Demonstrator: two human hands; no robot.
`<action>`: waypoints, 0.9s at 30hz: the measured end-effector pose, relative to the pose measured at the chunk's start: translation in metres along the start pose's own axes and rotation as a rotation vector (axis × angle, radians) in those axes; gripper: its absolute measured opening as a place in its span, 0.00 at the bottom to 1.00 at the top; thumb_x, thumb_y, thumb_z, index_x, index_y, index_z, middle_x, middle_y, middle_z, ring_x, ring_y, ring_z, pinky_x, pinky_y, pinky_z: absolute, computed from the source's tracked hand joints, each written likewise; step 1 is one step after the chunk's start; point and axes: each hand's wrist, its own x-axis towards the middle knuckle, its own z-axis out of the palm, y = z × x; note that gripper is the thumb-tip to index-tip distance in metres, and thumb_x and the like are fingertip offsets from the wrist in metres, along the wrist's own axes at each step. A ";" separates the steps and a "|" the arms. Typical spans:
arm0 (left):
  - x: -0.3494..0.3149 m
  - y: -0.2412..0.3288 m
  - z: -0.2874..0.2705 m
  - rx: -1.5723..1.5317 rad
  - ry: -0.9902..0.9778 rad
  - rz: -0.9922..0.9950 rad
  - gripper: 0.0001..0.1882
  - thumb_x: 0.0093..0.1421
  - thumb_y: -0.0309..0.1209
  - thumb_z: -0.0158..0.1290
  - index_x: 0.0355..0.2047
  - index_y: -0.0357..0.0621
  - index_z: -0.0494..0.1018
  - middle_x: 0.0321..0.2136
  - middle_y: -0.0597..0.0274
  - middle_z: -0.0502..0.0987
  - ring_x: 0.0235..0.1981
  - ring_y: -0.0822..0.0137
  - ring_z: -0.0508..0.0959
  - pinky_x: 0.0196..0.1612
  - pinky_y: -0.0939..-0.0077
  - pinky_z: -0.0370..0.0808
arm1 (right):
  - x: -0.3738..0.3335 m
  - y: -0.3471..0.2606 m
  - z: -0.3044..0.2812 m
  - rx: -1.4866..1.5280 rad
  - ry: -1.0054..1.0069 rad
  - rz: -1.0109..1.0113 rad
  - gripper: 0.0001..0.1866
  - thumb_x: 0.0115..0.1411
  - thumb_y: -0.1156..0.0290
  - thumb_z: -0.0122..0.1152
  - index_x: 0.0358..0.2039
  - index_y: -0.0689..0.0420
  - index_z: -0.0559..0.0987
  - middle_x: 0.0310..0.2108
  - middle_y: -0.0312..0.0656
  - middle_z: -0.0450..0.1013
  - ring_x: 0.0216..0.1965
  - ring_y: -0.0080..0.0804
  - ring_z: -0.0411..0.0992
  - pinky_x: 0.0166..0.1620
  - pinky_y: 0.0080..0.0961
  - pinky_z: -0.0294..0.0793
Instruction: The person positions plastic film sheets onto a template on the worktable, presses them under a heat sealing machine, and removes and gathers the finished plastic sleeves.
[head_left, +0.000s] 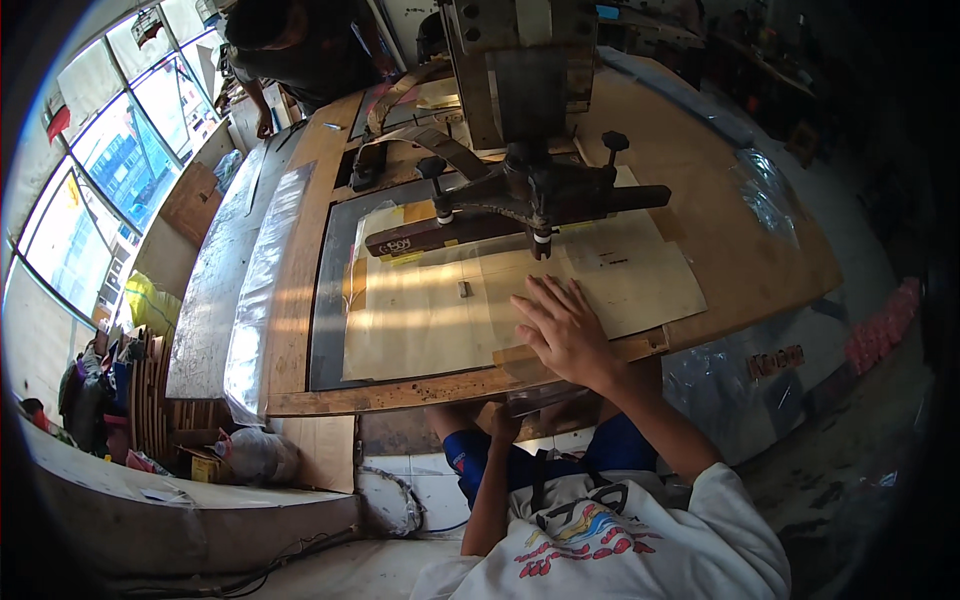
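Observation:
My right hand (565, 328) lies flat with fingers spread on a pale yellowish sheet (420, 335), near its front edge. Just beyond my fingertips hangs the dark metal head (540, 215) of a press-like machine, with knobs on its arms. A long dark bar (400, 240) runs crosswise under that head, over the sheet. Left of my hand, a small dark piece (464, 289) rests on the sheet. Down at the table's front edge, my left hand (499, 422) is closed near a dark bar below the tabletop; what it holds is hidden.
The sheet lies on a dark plate (327, 345) set in a wood-edged table (400, 398). Clear plastic (265, 290) covers the left side. Another person (310, 55) stands at the far left. Stacked boards (148, 385) and a plastic-wrapped bundle (262, 455) are at lower left.

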 end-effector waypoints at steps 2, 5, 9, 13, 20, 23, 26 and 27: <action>-0.012 -0.011 -0.001 0.023 0.007 0.051 0.19 0.58 0.40 0.62 0.46 0.43 0.79 0.39 0.48 0.83 0.46 0.50 0.82 0.47 0.58 0.78 | -0.008 -0.007 -0.006 0.061 -0.008 0.048 0.24 0.69 0.55 0.50 0.60 0.54 0.73 0.64 0.51 0.64 0.67 0.52 0.58 0.69 0.53 0.51; -0.011 -0.006 0.000 -0.098 -0.015 -0.032 0.20 0.57 0.36 0.62 0.49 0.42 0.77 0.38 0.50 0.83 0.43 0.53 0.83 0.44 0.61 0.79 | -0.029 -0.011 -0.015 0.076 -0.126 0.082 0.27 0.68 0.51 0.50 0.62 0.52 0.71 0.66 0.51 0.61 0.68 0.51 0.56 0.70 0.53 0.49; -0.008 -0.006 0.000 -0.641 -0.201 -0.561 0.29 0.54 0.26 0.62 0.58 0.47 0.71 0.38 0.55 0.81 0.38 0.58 0.82 0.38 0.71 0.81 | -0.033 -0.012 -0.014 -0.066 -0.156 0.008 0.33 0.68 0.42 0.45 0.67 0.46 0.64 0.70 0.49 0.53 0.72 0.50 0.48 0.71 0.54 0.43; -0.018 -0.058 -0.013 -0.340 -0.089 -0.063 0.24 0.59 0.29 0.59 0.55 0.34 0.69 0.40 0.44 0.81 0.35 0.52 0.85 0.36 0.62 0.84 | -0.012 -0.020 -0.011 -0.015 -0.146 -0.042 0.34 0.67 0.40 0.44 0.67 0.46 0.65 0.70 0.49 0.53 0.72 0.51 0.49 0.72 0.54 0.42; -0.059 0.250 -0.186 -0.039 -0.969 -0.164 0.17 0.67 0.39 0.53 0.46 0.36 0.78 0.39 0.50 0.82 0.42 0.62 0.83 0.44 0.69 0.79 | -0.005 0.014 -0.004 -0.070 -0.140 0.027 0.33 0.67 0.42 0.45 0.66 0.48 0.67 0.70 0.50 0.55 0.72 0.50 0.49 0.72 0.52 0.42; -0.069 0.351 -0.307 -0.128 -0.968 0.566 0.14 0.66 0.35 0.56 0.42 0.35 0.80 0.29 0.56 0.83 0.31 0.64 0.85 0.32 0.73 0.80 | 0.015 0.003 0.001 -0.029 -0.138 0.008 0.32 0.67 0.43 0.46 0.65 0.47 0.67 0.70 0.49 0.55 0.72 0.50 0.49 0.72 0.51 0.42; -0.016 0.394 -0.383 -0.022 -0.965 0.706 0.11 0.64 0.28 0.56 0.38 0.29 0.79 0.25 0.52 0.82 0.23 0.65 0.84 0.25 0.77 0.79 | 0.014 0.007 0.001 -0.025 -0.165 -0.006 0.31 0.68 0.43 0.46 0.66 0.46 0.67 0.70 0.48 0.54 0.72 0.50 0.49 0.72 0.52 0.43; 0.009 0.404 -0.394 -0.090 -0.840 0.642 0.11 0.64 0.30 0.57 0.34 0.30 0.78 0.21 0.56 0.81 0.20 0.69 0.82 0.23 0.78 0.77 | 0.014 0.011 0.001 -0.027 -0.177 -0.007 0.31 0.68 0.44 0.46 0.66 0.45 0.66 0.70 0.48 0.54 0.72 0.50 0.49 0.72 0.52 0.44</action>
